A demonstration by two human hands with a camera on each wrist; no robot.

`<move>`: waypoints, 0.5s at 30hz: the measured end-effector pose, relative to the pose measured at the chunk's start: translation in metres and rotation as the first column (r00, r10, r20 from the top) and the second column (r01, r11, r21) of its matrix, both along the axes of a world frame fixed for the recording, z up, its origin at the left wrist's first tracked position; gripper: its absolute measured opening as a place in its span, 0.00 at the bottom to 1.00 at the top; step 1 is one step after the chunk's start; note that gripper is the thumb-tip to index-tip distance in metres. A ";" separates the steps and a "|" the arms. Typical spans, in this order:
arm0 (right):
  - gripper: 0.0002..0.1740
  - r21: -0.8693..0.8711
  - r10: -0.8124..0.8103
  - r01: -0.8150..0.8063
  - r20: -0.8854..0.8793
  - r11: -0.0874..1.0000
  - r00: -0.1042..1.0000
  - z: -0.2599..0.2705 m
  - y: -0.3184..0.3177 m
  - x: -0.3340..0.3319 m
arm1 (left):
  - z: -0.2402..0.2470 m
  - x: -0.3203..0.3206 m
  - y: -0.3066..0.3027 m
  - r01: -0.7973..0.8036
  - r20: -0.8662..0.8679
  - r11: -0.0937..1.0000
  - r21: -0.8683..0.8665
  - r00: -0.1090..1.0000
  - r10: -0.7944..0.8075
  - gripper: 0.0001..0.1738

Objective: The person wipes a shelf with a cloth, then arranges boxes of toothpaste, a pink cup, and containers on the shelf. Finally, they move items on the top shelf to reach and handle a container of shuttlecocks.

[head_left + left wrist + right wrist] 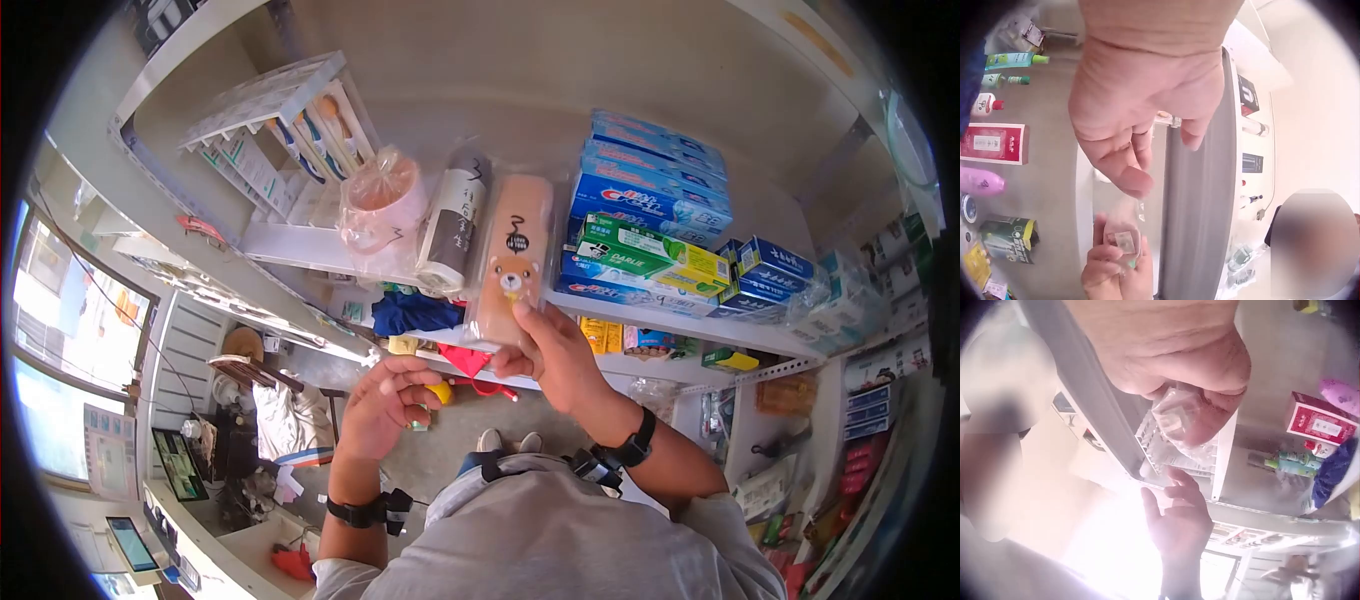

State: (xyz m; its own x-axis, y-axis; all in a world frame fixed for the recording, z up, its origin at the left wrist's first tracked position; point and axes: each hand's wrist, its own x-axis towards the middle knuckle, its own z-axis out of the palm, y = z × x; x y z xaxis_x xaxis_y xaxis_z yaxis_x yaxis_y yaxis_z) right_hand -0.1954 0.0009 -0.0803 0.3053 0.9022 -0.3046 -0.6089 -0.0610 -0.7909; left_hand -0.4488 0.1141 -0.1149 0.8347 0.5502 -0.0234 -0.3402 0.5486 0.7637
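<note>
My right hand (575,365) grips the near end of a long pink package (515,225) in clear plastic, printed with a bear's face. The right wrist view shows the crinkled wrapper end (1174,417) between thumb and fingers. The package slants up over the white shelf, beside a grey-and-white wrapped roll (455,220) with dark lettering. My left hand (385,405) hovers left of it, in front of the shelf edge, fingers loosely bent around nothing. In the left wrist view that hand (1147,106) also has nothing in it.
A bagged pink cup (385,205) and a toothbrush rack (300,130) stand left on the shelf. Stacked toothpaste boxes (650,200) fill the right. Below are dark blue cloth (410,313) and a red item (465,358). Bottles and a red box (994,144) line a lower shelf.
</note>
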 end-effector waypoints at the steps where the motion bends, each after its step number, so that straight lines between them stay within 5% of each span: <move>1: 0.17 -0.005 -0.041 0.041 -0.044 0.999 0.998 -0.004 0.005 0.001 | -0.002 0.000 -0.002 -0.004 -0.028 1.000 -0.013 1.000 0.004 0.27; 5: 0.14 0.127 -0.088 0.118 -0.222 0.985 0.971 0.003 0.006 -0.006 | -0.004 -0.002 -0.007 -0.053 -0.125 0.998 0.029 0.991 0.056 0.22; 11: 0.18 -0.085 0.040 -0.061 -0.225 0.995 0.973 -0.024 -0.012 0.007 | 0.004 0.001 0.000 -0.199 -0.213 0.958 0.207 0.947 0.242 0.16; 15: 0.12 0.038 -0.060 0.076 -0.314 0.996 0.948 0.000 -0.001 0.000 | 0.029 0.013 0.019 -0.367 -0.225 0.726 0.581 0.785 0.577 0.12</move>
